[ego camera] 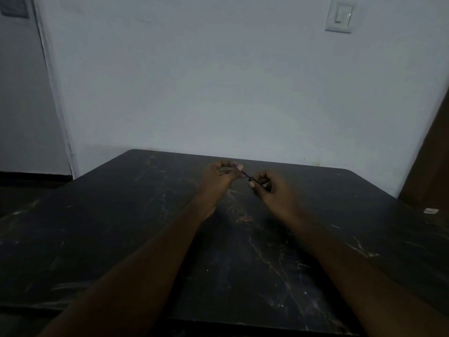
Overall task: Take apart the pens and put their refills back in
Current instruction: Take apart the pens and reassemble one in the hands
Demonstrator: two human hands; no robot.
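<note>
Forearms (155, 251) outstretched, left grip (220, 177) pinching blue refill (245, 174), right grip (269, 188) clasping pen barrel (263, 182)

Dark veined table (121, 239) sits right under the grip, a small white thing (430, 210) lies well off to its right, light switch (340, 15) high on the wall (218, 93) behind.

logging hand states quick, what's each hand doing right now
Left hand: pinches the blue refill.
Right hand: grips what looks like the dark pen barrel at the refill's other end.
</note>
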